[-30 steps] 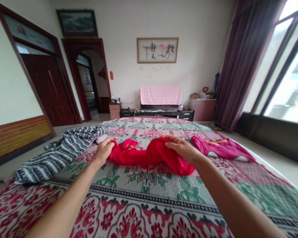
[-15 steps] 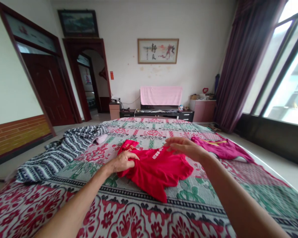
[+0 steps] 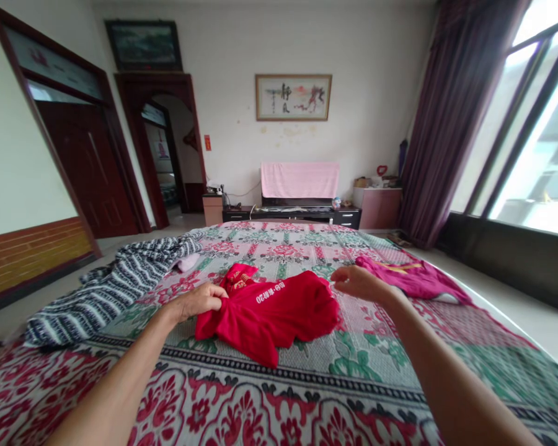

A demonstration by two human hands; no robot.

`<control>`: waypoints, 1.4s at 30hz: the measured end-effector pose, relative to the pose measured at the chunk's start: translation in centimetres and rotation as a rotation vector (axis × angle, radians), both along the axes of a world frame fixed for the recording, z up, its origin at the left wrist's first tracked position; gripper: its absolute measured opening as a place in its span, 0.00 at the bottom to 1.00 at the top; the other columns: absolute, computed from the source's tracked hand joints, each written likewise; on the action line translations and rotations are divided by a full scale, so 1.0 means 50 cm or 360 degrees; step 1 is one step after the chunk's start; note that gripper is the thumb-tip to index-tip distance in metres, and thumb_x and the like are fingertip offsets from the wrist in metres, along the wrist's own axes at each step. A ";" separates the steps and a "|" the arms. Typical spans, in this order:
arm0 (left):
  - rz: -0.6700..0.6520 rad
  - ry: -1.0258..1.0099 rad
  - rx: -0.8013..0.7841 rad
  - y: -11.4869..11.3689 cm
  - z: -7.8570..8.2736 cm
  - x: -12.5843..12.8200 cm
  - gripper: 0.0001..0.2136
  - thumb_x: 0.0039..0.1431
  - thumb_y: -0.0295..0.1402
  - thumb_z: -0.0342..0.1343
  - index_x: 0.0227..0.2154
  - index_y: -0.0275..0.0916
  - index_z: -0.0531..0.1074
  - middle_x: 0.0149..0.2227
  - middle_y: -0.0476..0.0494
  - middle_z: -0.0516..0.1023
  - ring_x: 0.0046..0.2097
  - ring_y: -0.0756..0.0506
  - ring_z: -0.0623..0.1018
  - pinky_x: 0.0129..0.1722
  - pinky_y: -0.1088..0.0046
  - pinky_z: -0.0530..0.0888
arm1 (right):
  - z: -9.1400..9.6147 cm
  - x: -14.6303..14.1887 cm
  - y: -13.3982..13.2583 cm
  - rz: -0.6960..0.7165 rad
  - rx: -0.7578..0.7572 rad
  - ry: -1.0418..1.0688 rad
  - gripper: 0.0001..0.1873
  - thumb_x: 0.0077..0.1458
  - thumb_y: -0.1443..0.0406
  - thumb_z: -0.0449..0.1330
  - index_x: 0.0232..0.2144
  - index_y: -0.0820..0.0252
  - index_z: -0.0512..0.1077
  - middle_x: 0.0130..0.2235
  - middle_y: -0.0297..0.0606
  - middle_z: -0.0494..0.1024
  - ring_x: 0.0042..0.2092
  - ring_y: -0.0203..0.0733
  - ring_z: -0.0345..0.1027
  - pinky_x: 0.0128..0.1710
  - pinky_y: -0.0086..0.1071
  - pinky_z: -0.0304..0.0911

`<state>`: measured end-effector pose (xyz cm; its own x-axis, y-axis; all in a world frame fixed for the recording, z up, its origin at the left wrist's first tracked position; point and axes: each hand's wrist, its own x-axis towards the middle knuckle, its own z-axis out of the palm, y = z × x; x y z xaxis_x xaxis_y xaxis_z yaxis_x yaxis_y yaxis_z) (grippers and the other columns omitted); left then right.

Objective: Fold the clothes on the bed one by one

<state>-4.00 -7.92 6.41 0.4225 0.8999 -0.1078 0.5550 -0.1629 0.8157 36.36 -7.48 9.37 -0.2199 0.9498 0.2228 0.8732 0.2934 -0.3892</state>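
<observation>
A red T-shirt (image 3: pixel 279 316) with white lettering lies crumpled on the patterned bedspread (image 3: pixel 242 402). Its far left part shows a printed yellow and white design, and its right end is bunched up. At the shirt's left side, my left hand (image 3: pixel 198 301) pinches the cloth between thumb and fingers. My right hand (image 3: pixel 360 284) hovers just beyond the right end, apart from the cloth, its fingers loosely bent and holding nothing visible.
To the left lies a black-and-white striped garment (image 3: pixel 116 279) with a pale pink cloth (image 3: pixel 188 262) beside it. A magenta garment (image 3: pixel 418 279) rests near the bed's right edge. Beyond the bed stands a low cabinet (image 3: pixel 346 218) below a pink cloth-covered screen (image 3: pixel 300 179).
My left hand has pulled the shirt to the left, and the lettering has shifted with it. My right hand has moved right, off the shirt, whose right end is now more bunched.
</observation>
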 end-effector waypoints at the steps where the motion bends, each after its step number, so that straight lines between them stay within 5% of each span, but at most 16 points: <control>1: 0.0005 -0.0025 0.0009 -0.001 0.001 0.004 0.08 0.43 0.30 0.51 0.26 0.35 0.74 0.23 0.51 0.72 0.26 0.50 0.68 0.26 0.77 0.62 | 0.001 -0.006 0.000 0.0054 0.0008 0.0022 0.09 0.45 0.69 0.58 0.31 0.62 0.77 0.32 0.37 0.80 0.34 0.40 0.72 0.34 0.30 0.65; 5: 0.0088 -0.0241 0.0067 -0.007 0.008 0.025 0.11 0.44 0.30 0.51 0.30 0.35 0.75 0.26 0.49 0.75 0.30 0.49 0.72 0.31 0.76 0.66 | 0.006 -0.065 -0.020 0.0301 0.0060 0.0248 0.12 0.48 0.65 0.59 0.37 0.60 0.76 0.35 0.37 0.79 0.36 0.38 0.72 0.38 0.30 0.65; 8: 0.0165 -0.0414 0.0059 -0.008 0.014 0.035 0.13 0.45 0.31 0.52 0.35 0.35 0.75 0.28 0.48 0.77 0.33 0.47 0.74 0.34 0.75 0.68 | -0.004 -0.133 -0.050 0.0724 -0.0167 0.0267 0.20 0.46 0.60 0.62 0.44 0.56 0.74 0.42 0.37 0.78 0.41 0.40 0.72 0.40 0.31 0.66; 14: 0.0148 -0.0483 0.0072 -0.010 0.020 0.041 0.14 0.46 0.32 0.54 0.36 0.35 0.76 0.30 0.48 0.79 0.33 0.48 0.75 0.35 0.75 0.69 | -0.085 -0.245 -0.084 0.0663 -0.0023 0.0066 0.46 0.39 0.53 0.66 0.59 0.62 0.60 0.54 0.52 0.70 0.51 0.52 0.65 0.49 0.42 0.61; 16: 0.0071 -0.0448 0.0094 -0.011 0.021 0.044 0.15 0.47 0.31 0.53 0.38 0.35 0.77 0.32 0.47 0.80 0.35 0.47 0.76 0.37 0.75 0.70 | -0.109 -0.266 -0.085 0.0608 0.0064 0.0083 0.44 0.42 0.58 0.64 0.60 0.65 0.56 0.49 0.51 0.73 0.46 0.49 0.68 0.45 0.40 0.62; 18: 0.0004 -0.0379 0.0133 -0.011 0.022 0.046 0.16 0.47 0.31 0.54 0.39 0.35 0.77 0.37 0.45 0.80 0.39 0.46 0.76 0.41 0.74 0.70 | -0.116 -0.275 -0.083 0.0615 0.0132 0.0101 0.32 0.46 0.64 0.60 0.55 0.64 0.63 0.40 0.44 0.77 0.39 0.43 0.69 0.39 0.35 0.63; 21: 0.0000 -0.0265 0.0158 -0.007 0.022 0.038 0.19 0.45 0.32 0.54 0.42 0.35 0.76 0.41 0.44 0.80 0.44 0.44 0.76 0.46 0.72 0.70 | -0.097 -0.261 -0.072 0.0698 0.0225 0.0236 0.09 0.49 0.69 0.54 0.32 0.61 0.73 0.30 0.36 0.76 0.31 0.36 0.66 0.34 0.28 0.59; 23: 0.0083 -0.0166 0.0202 -0.001 0.018 0.027 0.19 0.44 0.33 0.55 0.42 0.36 0.77 0.41 0.44 0.80 0.45 0.44 0.76 0.47 0.72 0.70 | -0.076 -0.235 -0.057 0.0575 0.0263 0.0441 0.08 0.49 0.68 0.52 0.25 0.60 0.72 0.27 0.34 0.74 0.30 0.34 0.64 0.31 0.27 0.57; 28: 0.0425 0.0178 0.0446 0.029 -0.012 0.000 0.15 0.44 0.33 0.50 0.31 0.35 0.79 0.34 0.44 0.81 0.37 0.43 0.77 0.39 0.71 0.71 | -0.054 -0.147 -0.004 -0.0086 0.0102 0.1262 0.10 0.48 0.59 0.51 0.24 0.59 0.67 0.18 0.28 0.64 0.20 0.32 0.55 0.20 0.25 0.50; 34: 0.0448 0.0300 0.0670 0.046 -0.036 -0.013 0.16 0.44 0.29 0.46 0.33 0.37 0.78 0.33 0.45 0.80 0.36 0.45 0.76 0.40 0.71 0.70 | -0.057 -0.078 0.014 -0.0197 0.0036 0.1913 0.16 0.43 0.53 0.60 0.27 0.59 0.67 0.19 0.28 0.68 0.22 0.34 0.61 0.21 0.26 0.56; 37: 0.0335 0.0348 0.0635 0.032 -0.021 -0.014 0.18 0.44 0.28 0.45 0.34 0.37 0.78 0.35 0.46 0.79 0.37 0.45 0.76 0.39 0.72 0.69 | -0.051 -0.056 0.014 -0.0170 -0.0074 0.1777 0.16 0.44 0.55 0.60 0.31 0.60 0.70 0.22 0.30 0.72 0.24 0.35 0.65 0.23 0.27 0.60; 42: 0.0083 0.0455 0.0357 0.003 0.016 -0.021 0.19 0.44 0.40 0.56 0.40 0.40 0.77 0.39 0.46 0.79 0.40 0.43 0.76 0.40 0.73 0.69 | -0.040 -0.020 0.011 0.0002 -0.0310 0.0721 0.19 0.38 0.64 0.61 0.37 0.60 0.74 0.27 0.33 0.77 0.27 0.36 0.67 0.25 0.27 0.60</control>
<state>-5.04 -7.75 7.21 0.3565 0.9342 -0.0124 0.7678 -0.2854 0.5736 35.37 -6.94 7.38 -0.1432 0.9831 0.1145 0.6033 0.1784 -0.7773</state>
